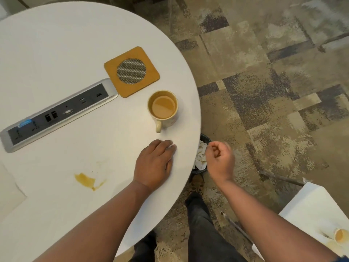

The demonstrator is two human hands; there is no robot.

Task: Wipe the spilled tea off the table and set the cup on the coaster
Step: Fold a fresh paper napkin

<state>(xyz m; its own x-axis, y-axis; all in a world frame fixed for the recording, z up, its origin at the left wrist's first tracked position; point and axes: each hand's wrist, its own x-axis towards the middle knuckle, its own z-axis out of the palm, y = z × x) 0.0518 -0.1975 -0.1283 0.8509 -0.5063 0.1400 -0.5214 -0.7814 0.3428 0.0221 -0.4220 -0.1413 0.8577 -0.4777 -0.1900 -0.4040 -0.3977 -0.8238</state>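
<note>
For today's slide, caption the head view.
Tea spill unwiped; cup beside coaster; left hand on table.

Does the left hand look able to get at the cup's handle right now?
Probably yes: the left hand lies flat on the table just short of the cup, whose handle points toward it, nothing between.
</note>
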